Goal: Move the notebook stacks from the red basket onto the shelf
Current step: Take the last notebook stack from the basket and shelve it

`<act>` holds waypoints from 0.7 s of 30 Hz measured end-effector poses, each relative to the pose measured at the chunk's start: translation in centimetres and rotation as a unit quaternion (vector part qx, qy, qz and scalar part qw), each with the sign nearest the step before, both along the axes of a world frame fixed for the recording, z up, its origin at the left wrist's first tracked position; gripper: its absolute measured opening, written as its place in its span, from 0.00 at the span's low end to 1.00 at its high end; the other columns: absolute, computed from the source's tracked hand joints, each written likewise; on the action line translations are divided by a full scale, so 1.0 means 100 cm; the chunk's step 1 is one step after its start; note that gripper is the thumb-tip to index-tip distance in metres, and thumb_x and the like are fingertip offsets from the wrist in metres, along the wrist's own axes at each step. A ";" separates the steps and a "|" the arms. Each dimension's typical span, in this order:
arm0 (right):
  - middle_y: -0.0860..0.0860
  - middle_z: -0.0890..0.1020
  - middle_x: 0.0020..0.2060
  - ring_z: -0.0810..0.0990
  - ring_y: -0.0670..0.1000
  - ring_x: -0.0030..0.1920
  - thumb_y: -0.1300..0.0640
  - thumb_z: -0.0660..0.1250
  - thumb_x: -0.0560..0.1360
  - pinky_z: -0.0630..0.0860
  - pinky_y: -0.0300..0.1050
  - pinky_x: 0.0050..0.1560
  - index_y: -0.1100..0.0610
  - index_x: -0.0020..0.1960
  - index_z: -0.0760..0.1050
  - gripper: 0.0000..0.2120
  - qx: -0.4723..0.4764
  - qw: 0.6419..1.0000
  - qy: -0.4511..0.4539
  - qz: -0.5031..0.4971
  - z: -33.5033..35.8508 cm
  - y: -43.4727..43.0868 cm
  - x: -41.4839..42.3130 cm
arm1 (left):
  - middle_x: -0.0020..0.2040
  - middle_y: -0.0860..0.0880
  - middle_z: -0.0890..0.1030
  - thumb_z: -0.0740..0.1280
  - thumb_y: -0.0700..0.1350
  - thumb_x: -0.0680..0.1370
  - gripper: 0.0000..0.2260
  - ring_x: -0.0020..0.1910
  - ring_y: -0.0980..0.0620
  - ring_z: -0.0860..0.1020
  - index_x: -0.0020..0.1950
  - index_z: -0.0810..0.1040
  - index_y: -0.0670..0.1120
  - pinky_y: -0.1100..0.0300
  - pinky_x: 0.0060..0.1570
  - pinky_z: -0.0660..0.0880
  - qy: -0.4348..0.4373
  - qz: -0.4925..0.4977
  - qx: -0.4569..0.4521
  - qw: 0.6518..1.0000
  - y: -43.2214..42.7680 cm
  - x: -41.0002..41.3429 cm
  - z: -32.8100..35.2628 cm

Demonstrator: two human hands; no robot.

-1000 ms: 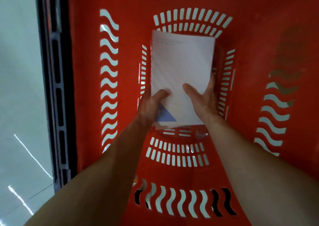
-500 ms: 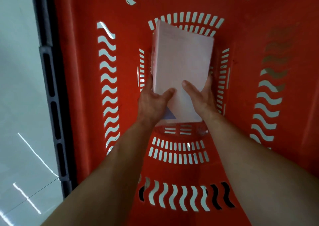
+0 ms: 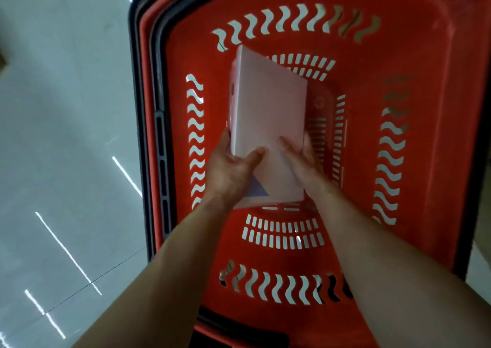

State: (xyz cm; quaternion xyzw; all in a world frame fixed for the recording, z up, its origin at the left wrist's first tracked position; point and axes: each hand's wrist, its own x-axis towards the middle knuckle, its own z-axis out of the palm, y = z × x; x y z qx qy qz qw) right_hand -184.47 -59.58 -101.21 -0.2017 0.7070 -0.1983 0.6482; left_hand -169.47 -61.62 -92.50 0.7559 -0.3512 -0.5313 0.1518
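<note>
We clamp the stack (image 3: 267, 108) at its near end between left hand (image 3: 228, 172) and right hand (image 3: 303, 159), long axis pointing ahead of the hands, inside the basket (image 3: 438, 135).

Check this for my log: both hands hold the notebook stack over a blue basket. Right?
No: the head view shows the basket is red, not blue. The left hand and right hand do both hold the notebook stack over it.
</note>
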 end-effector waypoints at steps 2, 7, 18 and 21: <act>0.44 0.77 0.68 0.76 0.50 0.67 0.21 0.71 0.58 0.72 0.57 0.70 0.38 0.76 0.63 0.51 -0.013 1.000 -0.007 -0.013 0.001 0.002 0.003 | 0.59 0.57 0.78 0.74 0.53 0.76 0.25 0.52 0.54 0.80 0.70 0.69 0.55 0.72 0.32 0.77 0.004 0.003 0.004 1.000 0.002 0.005 0.004; 0.39 0.78 0.55 0.78 0.40 0.57 0.41 0.76 0.72 0.74 0.32 0.52 0.47 0.75 0.67 0.35 -0.039 0.999 0.012 -0.011 0.014 0.007 0.002 | 0.54 0.62 0.78 0.74 0.52 0.75 0.25 0.47 0.59 0.80 0.70 0.69 0.57 0.72 0.33 0.76 0.009 0.014 0.005 1.000 0.011 0.012 0.012; 0.43 0.81 0.59 0.79 0.34 0.53 0.46 0.81 0.68 0.76 0.29 0.57 0.54 0.72 0.70 0.37 -0.087 0.991 0.089 -0.041 0.135 0.015 -0.006 | 0.59 0.53 0.82 0.73 0.56 0.76 0.24 0.51 0.53 0.84 0.69 0.72 0.53 0.55 0.50 0.83 0.000 -0.036 0.003 0.999 0.015 0.021 0.106; 0.45 0.82 0.59 0.81 0.39 0.55 0.48 0.82 0.68 0.74 0.24 0.53 0.55 0.71 0.70 0.37 -0.102 0.986 0.124 -0.052 0.187 0.020 -0.008 | 0.58 0.53 0.83 0.73 0.58 0.75 0.25 0.50 0.52 0.85 0.69 0.72 0.55 0.51 0.51 0.83 0.003 -0.057 -0.001 0.998 0.016 0.023 0.153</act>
